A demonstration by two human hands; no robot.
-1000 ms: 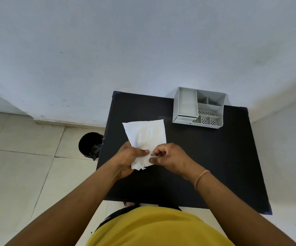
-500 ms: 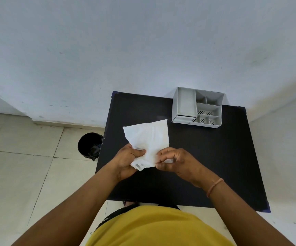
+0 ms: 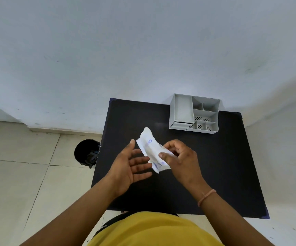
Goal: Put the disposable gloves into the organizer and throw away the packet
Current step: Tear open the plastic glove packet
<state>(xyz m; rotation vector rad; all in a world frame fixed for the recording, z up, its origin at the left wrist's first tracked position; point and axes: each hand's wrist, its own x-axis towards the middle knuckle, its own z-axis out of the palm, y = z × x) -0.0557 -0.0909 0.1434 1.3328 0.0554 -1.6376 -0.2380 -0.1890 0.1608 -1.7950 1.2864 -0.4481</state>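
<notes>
A white paper packet with blue print is held above the black table, tilted on edge. My right hand pinches its lower right part between thumb and fingers. My left hand is spread, palm up, just left of the packet, fingertips beside or under its edge. The grey organizer with several compartments stands at the table's far right. No gloves are visible outside the packet.
A black bin stands on the tiled floor left of the table. A white wall runs behind the table. My yellow shirt fills the bottom of the view.
My left hand has let go of the packet and opened. My right hand has turned the packet on edge, so its printed side now shows.
</notes>
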